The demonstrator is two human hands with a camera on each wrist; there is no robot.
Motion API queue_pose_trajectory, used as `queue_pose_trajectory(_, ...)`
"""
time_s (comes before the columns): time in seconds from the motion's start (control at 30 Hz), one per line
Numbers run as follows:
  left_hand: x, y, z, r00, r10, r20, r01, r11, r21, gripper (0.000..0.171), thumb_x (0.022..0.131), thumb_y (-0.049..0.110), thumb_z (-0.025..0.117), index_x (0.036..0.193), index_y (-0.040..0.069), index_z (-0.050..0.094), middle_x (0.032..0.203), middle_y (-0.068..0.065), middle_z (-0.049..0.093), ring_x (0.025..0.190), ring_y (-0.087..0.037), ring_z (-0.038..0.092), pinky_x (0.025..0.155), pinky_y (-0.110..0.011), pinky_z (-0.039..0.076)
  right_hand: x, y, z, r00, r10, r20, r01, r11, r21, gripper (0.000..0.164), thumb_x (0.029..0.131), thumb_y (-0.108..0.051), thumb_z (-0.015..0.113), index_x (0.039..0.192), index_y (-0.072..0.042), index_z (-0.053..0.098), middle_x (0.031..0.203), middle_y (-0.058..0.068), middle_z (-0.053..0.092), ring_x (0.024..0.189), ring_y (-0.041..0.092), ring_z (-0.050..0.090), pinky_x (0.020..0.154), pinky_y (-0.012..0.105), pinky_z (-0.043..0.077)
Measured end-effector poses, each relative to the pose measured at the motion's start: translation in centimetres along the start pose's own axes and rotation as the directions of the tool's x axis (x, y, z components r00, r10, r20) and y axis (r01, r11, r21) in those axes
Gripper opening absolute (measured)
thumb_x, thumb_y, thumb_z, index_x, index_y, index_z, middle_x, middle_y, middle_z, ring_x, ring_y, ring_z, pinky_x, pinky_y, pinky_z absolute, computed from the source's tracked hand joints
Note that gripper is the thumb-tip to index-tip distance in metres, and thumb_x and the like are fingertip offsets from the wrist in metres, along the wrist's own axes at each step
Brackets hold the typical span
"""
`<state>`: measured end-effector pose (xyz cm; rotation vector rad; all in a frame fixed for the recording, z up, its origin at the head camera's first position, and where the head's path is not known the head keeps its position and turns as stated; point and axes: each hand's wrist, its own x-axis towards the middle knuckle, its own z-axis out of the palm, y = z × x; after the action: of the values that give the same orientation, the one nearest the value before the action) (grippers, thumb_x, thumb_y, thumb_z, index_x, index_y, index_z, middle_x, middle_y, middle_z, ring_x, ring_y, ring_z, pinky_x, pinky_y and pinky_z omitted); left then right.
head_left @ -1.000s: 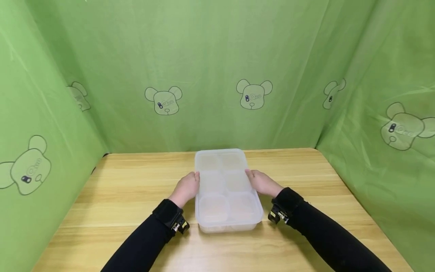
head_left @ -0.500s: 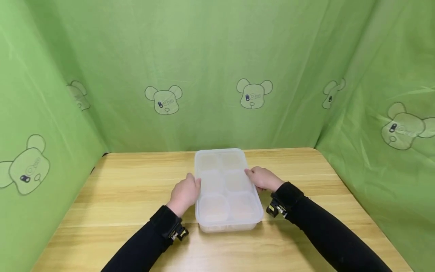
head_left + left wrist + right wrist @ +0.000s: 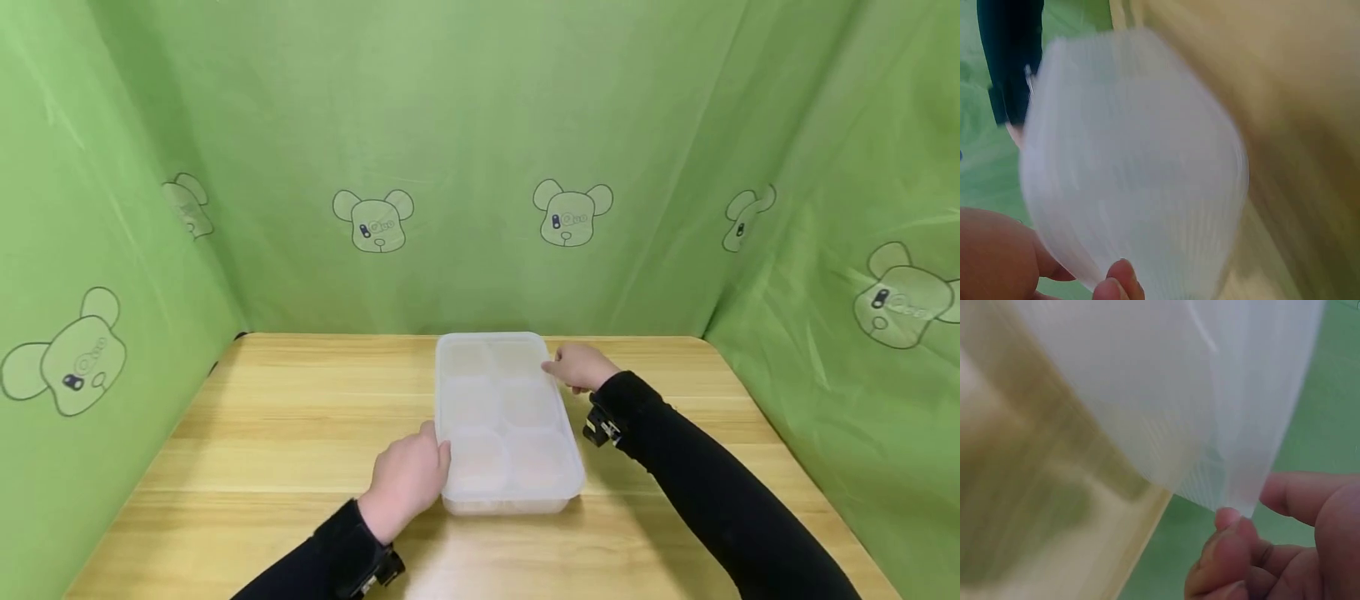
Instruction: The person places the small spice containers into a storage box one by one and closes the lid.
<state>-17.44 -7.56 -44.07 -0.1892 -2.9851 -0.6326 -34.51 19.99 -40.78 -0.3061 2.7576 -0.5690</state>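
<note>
A frosted plastic food container (image 3: pixel 513 506) stands lengthwise on the table, covered by a translucent lid (image 3: pixel 498 408) through which several rounded compartments show faintly. My left hand (image 3: pixel 408 473) grips its left side near the front, thumb over the lid's edge; in the left wrist view, fingertips (image 3: pixel 1121 275) lie against the container's side. Toward the far right corner, my right hand (image 3: pixel 581 367) pinches the rim between thumb and fingers, also visible in the right wrist view at the container's lower edge. Whether the fingers hold only the lid or the container too, I cannot tell.
The wooden table (image 3: pixel 315 400) extends to both sides of the container and in front of it. A green cloth (image 3: pixel 472 275) with printed bear heads hangs behind the table and along both sides.
My left hand has slid toward me along the container's left edge. My right hand has moved slightly away along the right edge. The container has stayed in place; the head view has shifted a little.
</note>
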Motion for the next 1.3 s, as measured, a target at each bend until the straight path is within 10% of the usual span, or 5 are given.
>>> queue_pose_trajectory(0.4, -3.6, 0.7, 0.3, 0.996, 0.045, -0.075, -0.047, 0.999, -0.017, 0.046, 0.098, 0.027, 0.057, 0.125, -0.01, 0.058, 0.092, -0.023, 0.071, 0.072, -0.036, 0.07, 0.054, -0.045, 0.055, 3.1, -0.7, -1.4, 0.996, 0.088, -0.019, -0.087, 0.996, 0.012, 0.029, 0.1, -0.027, 0.056, 0.082, -0.005, 0.051, 0.066, 0.001, 0.047, 0.048, 0.014, 0.053, 0.047, 0.024, 0.044)
queue_pose_trajectory(0.7, -4.5, 0.9, 0.6, 0.99, 0.071, -0.118, -0.069, 0.997, 0.017, 0.05, 0.099, 0.03, 0.059, 0.126, -0.012, 0.059, 0.092, -0.022, 0.072, 0.073, -0.034, 0.071, 0.057, -0.043, 0.057, 4.4, -0.8, -1.7, 1.0, -0.011, 0.001, 0.011, 1.0, -0.001, 0.047, 0.102, -0.017, 0.055, 0.141, 0.006, 0.047, 0.095, 0.016, 0.064, 0.058, 0.015, 0.053, 0.052, 0.025, 0.044)
queue_pose_trajectory(1.3, -4.2, 0.3, 0.1, 0.994, 0.069, -0.085, -0.082, 0.984, -0.16, 0.052, 0.097, 0.023, 0.066, 0.129, -0.016, 0.055, 0.103, -0.029, 0.069, 0.092, -0.039, 0.071, 0.081, -0.047, 0.058, 4.1, -1.1, -1.5, 0.995, -0.09, -0.051, 0.087, 0.994, -0.064, 0.033, 0.102, -0.009, 0.052, 0.131, 0.007, 0.058, 0.103, 0.019, 0.068, 0.073, 0.023, 0.062, 0.073, 0.036, 0.052)
